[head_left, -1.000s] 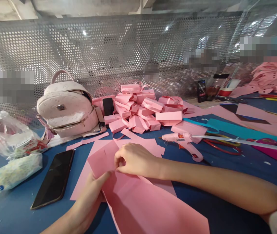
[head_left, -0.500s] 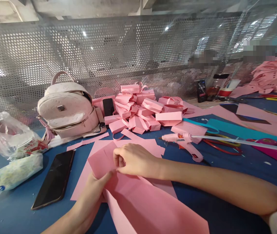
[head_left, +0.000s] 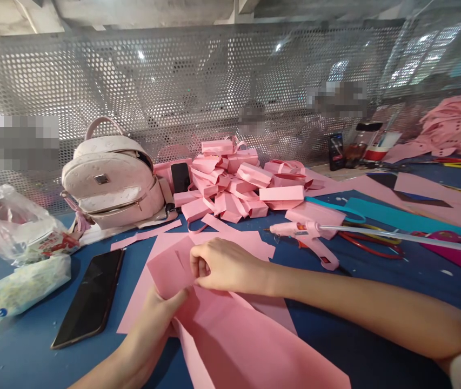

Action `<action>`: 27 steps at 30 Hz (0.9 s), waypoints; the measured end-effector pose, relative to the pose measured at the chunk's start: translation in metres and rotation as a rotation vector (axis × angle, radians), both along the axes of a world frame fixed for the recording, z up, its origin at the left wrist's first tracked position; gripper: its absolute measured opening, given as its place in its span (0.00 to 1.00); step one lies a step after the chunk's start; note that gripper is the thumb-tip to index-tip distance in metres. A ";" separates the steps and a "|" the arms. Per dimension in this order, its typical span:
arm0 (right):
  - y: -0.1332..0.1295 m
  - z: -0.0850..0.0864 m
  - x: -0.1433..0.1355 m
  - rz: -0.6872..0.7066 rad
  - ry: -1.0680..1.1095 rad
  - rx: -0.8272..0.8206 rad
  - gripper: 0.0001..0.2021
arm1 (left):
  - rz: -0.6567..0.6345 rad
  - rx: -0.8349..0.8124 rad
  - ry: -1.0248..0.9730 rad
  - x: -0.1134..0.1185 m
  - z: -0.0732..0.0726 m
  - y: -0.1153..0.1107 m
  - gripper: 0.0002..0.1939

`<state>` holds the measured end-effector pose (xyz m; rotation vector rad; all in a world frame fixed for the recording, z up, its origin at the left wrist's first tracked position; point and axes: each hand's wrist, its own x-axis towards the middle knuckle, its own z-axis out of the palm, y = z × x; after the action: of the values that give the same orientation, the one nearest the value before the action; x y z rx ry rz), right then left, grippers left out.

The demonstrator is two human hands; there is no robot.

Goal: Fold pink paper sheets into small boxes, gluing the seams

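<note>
Pink paper sheet (head_left: pixel 262 337), bent along a fold, lies near centre over flat pink sheets (head_left: pixel 139 302). My left hand (head_left: pixel 151 324) pinches its left edge, thumb above, fingers underneath. My right hand (head_left: pixel 228 267) sits curled on the far part, fingertips down; I cannot tell whether they pinch the paper or only press it.

Risks, as I judge them: the near flap stands raised and unsupported, so uneven pulling between my hands could skew the crease or tear the edge. The loose sheets underneath could slide along with it. Glue gun (head_left: pixel 309 237) lies just beyond my right forearm, nozzle pointing left; an outward sweep could knock it, or burn me if hot.

Lettering: nothing legible. Left, a soft packet (head_left: pixel 23 294) bears a white emblem on blue; the carton (head_left: pixel 54 243) in the clear bag (head_left: pixel 9 216) has blurred red print. Far left, the backpack's (head_left: pixel 112 183) metal plate reads blank to me.
</note>
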<state>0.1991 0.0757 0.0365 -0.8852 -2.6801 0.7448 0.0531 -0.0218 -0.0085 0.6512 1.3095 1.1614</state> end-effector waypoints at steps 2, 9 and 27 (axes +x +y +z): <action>0.000 0.000 0.000 -0.002 0.000 0.000 0.06 | -0.005 -0.035 0.015 0.000 0.001 0.000 0.35; 0.001 -0.003 0.001 0.018 0.019 0.038 0.04 | 0.003 -0.059 0.062 0.002 0.006 0.000 0.35; -0.009 0.046 0.016 0.224 0.236 0.377 0.05 | -0.483 0.161 0.330 -0.036 0.046 0.035 0.14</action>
<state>0.2152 0.0665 0.0826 -0.3846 -2.6030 0.3360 0.0167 0.0131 0.0375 1.2425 1.2389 0.7847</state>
